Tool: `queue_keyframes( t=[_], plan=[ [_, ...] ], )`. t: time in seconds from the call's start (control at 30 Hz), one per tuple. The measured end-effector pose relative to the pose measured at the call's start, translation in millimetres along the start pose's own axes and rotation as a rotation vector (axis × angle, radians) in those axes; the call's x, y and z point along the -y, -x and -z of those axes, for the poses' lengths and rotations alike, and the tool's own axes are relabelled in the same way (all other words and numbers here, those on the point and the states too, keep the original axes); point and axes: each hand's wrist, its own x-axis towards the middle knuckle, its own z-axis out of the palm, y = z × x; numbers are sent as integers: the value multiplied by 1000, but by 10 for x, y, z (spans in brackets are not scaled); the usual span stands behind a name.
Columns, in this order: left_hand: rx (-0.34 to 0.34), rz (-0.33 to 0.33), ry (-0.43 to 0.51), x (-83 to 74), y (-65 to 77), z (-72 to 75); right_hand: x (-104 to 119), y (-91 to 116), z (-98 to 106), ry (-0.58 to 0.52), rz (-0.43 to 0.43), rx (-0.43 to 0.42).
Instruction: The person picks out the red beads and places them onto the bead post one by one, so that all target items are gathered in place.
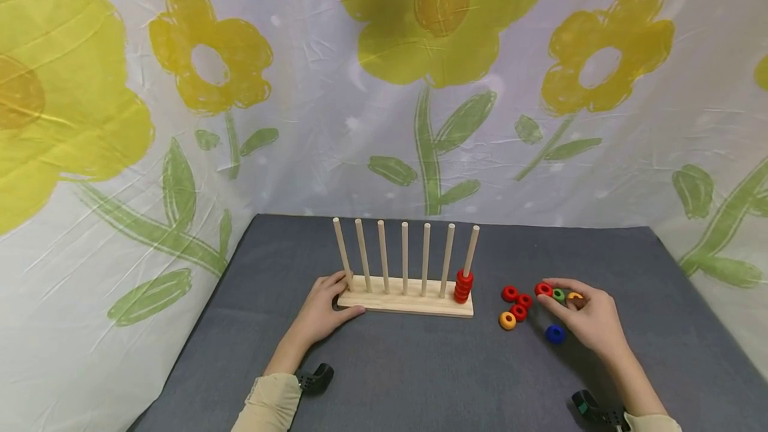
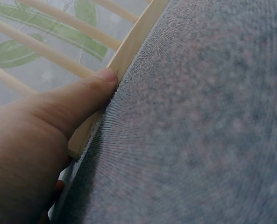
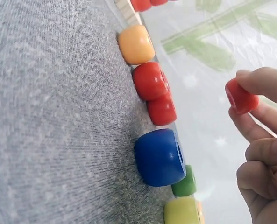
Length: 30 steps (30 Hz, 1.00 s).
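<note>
A wooden peg rack (image 1: 408, 300) with a row of upright pegs stands on the cloth. My left hand (image 1: 321, 312) grips its left end, thumb along the front edge, as the left wrist view also shows; the other fingers are partly hidden behind. Several red beads (image 1: 463, 287) are stacked on the rightmost peg. My right hand (image 1: 591, 319) pinches a red bead (image 3: 242, 96) between thumb and fingertips, raised above the cloth in the right wrist view. Just left of this hand lie loose red beads (image 1: 519, 313) and an orange bead (image 1: 507, 321).
A blue bead (image 1: 555, 334) lies in front of the right hand's fingers. A green bead (image 1: 559, 295) and another orange bead (image 1: 575, 296) are partly covered by that hand. A yellow-green bead (image 3: 181, 211) shows in the right wrist view. Behind the table hangs a flowered curtain (image 1: 312, 152).
</note>
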Motion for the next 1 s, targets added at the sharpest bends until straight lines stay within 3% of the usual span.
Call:
queue_keyframes(
  t=[1.0],
  plan=[
    [5, -2, 2, -19, 7, 18, 178, -88, -78, -73, 55, -18]
  ],
)
